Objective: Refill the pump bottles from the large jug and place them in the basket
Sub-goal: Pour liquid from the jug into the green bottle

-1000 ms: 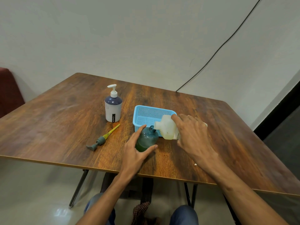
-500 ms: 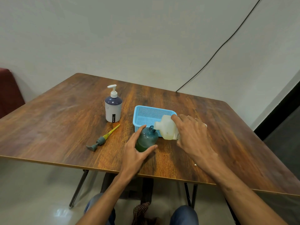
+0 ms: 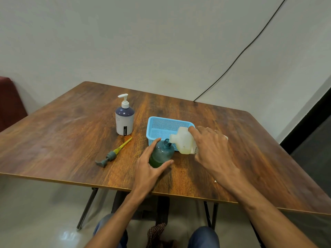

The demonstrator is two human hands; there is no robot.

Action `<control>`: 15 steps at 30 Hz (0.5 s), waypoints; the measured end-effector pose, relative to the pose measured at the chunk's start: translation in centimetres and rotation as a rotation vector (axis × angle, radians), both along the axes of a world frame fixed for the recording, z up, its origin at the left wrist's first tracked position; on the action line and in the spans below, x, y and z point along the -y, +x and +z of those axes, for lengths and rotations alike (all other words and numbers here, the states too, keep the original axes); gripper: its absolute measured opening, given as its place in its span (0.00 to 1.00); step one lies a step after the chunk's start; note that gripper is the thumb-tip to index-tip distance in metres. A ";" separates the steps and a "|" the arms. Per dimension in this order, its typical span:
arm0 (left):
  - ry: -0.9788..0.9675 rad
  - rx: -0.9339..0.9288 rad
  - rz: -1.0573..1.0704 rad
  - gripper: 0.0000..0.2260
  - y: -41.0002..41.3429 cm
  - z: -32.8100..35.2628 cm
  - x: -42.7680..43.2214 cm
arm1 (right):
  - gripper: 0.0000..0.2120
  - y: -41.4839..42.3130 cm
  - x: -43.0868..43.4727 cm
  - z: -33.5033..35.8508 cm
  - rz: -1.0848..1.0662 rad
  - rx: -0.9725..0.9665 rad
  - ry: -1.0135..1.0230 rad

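1. Green bottle [image 3: 162, 153], uncapped, stands on the table [image 3: 62, 140] just in front of the blue basket [image 3: 149, 129]; the left hand [image 3: 149, 169] wraps finger and thumb round it.
2. Jug [image 3: 181, 141] tilts, spout at the bottle's neck; the right hand [image 3: 213, 149] clasps and largely hides it.
3. I read "JOYO" on the white pump bottle [image 3: 124, 120]; the jug's label is illegible.

A black vertical label [image 3: 125, 130] on the white plastic pump bottle with dark blue shoulder [image 3: 124, 119] reads "JOYO" in white letters. Print on the translucent white plastic jug [image 3: 182, 142] is too small to read.
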State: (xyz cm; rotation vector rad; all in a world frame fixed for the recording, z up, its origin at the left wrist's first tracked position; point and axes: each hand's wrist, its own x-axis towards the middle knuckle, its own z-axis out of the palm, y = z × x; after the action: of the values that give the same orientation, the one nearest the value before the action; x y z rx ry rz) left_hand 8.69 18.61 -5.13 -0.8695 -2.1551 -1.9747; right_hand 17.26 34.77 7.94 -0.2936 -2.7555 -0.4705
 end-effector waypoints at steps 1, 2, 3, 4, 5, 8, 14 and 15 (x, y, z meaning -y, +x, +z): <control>-0.003 0.001 0.002 0.37 0.0 0.0 0.0 | 0.35 0.0 0.0 0.0 -0.001 -0.002 -0.003; -0.004 0.005 0.002 0.37 0.0 0.0 0.0 | 0.35 0.0 0.0 -0.1 -0.002 -0.003 0.001; -0.005 0.009 0.003 0.37 0.0 0.0 0.0 | 0.35 -0.1 0.0 -0.2 -0.003 -0.009 0.009; -0.006 0.012 0.004 0.37 0.0 -0.1 0.0 | 0.35 -0.1 -0.1 -0.4 -0.005 -0.015 0.015; -0.005 0.015 0.005 0.38 0.0 -0.1 0.1 | 0.36 -0.2 -0.1 -0.5 -0.004 -0.023 0.017; 0.004 0.027 0.007 0.38 -0.1 -0.2 0.0 | 0.37 -0.1 -0.1 -0.9 0.005 -0.038 -0.003; 0.009 0.035 0.021 0.37 -0.2 -0.2 0.0 | 0.38 0.0 -0.1 -1.4 0.007 -0.032 -0.046; 0.009 0.035 0.023 0.37 -0.3 -0.2 0.0 | 0.38 0.0 -0.2 -1.5 0.006 -0.029 -0.060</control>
State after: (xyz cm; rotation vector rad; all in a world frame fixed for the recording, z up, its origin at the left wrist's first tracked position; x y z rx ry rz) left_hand 8.44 18.60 -5.33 -0.8108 -2.1632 -2.0014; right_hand 17.30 34.92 6.41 -0.3044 -2.7446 -0.3791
